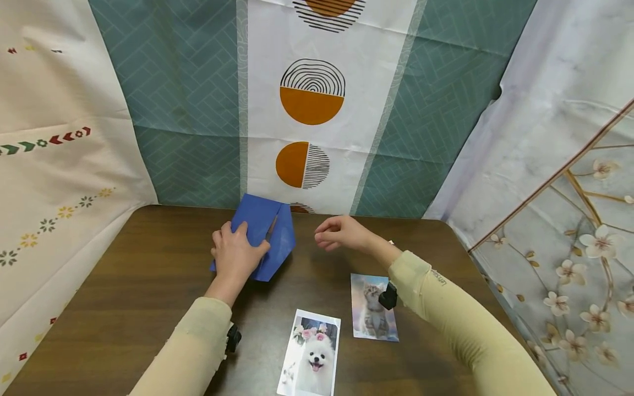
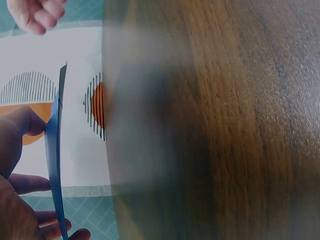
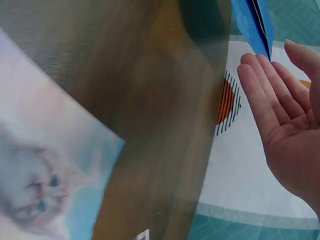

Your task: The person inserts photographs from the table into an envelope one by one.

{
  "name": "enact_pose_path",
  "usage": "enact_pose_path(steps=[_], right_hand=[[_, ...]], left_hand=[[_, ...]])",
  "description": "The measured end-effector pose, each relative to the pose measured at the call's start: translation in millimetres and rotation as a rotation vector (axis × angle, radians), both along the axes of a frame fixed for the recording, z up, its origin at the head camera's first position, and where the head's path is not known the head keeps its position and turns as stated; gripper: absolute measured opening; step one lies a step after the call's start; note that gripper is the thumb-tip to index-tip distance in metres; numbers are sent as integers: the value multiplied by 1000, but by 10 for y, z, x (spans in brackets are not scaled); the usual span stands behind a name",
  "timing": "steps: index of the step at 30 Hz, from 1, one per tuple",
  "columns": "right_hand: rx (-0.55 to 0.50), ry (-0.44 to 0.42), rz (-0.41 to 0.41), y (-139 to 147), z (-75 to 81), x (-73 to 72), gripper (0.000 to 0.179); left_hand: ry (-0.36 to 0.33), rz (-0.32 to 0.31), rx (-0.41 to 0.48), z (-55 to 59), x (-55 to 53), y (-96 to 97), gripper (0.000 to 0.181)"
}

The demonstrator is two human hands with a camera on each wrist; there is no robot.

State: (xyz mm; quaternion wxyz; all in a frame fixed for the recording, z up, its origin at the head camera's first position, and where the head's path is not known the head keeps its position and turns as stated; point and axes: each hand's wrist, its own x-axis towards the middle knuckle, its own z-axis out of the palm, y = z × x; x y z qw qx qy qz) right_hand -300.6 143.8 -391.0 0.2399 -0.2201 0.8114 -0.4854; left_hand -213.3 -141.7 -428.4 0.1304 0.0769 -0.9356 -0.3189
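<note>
My left hand (image 1: 235,256) grips a blue paper envelope (image 1: 260,217) near the back edge of the table. The envelope is raised off the wood, its pointed flap toward the right and a dark gap along the opening. In the left wrist view the envelope (image 2: 54,150) is seen edge-on, with the thumb and fingers on its sides. To the right of it, my right hand (image 1: 344,234) hovers above the table with nothing in it. In the right wrist view its fingers are loosely extended, palm showing, with the envelope (image 3: 255,25) beyond them.
A kitten picture card (image 1: 373,313) lies below my right forearm. A white dog picture card (image 1: 312,355) lies at the front middle of the brown table (image 1: 148,286). Part of a small pale item shows behind the right wrist. Patterned cloths (image 1: 188,82) hang around the table.
</note>
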Motion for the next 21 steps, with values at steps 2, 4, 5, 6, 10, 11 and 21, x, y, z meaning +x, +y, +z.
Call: enact_pose_path(steps=[2, 4, 5, 6, 10, 11, 21], right_hand=[[15, 24, 16, 67, -27, 91, 31], [22, 40, 25, 125, -67, 179, 32], [33, 49, 27, 151, -91, 224, 31], [43, 58, 31, 176, -119, 266, 31], [81, 94, 48, 242, -204, 438, 33], [86, 102, 53, 253, -220, 478, 33], [145, 324, 87, 382, -357, 845, 29]], left_hand=[[0, -4, -3, -10, -1, -7, 73], [-2, -5, -7, -19, -1, -12, 73], [-5, -5, -8, -23, 0, -15, 73], [-8, -5, -9, -25, 2, -17, 73], [-24, -6, -7, -39, 7, -27, 73], [-25, -7, -7, -41, 9, -27, 73], [-31, -20, -14, -37, 10, -23, 73]])
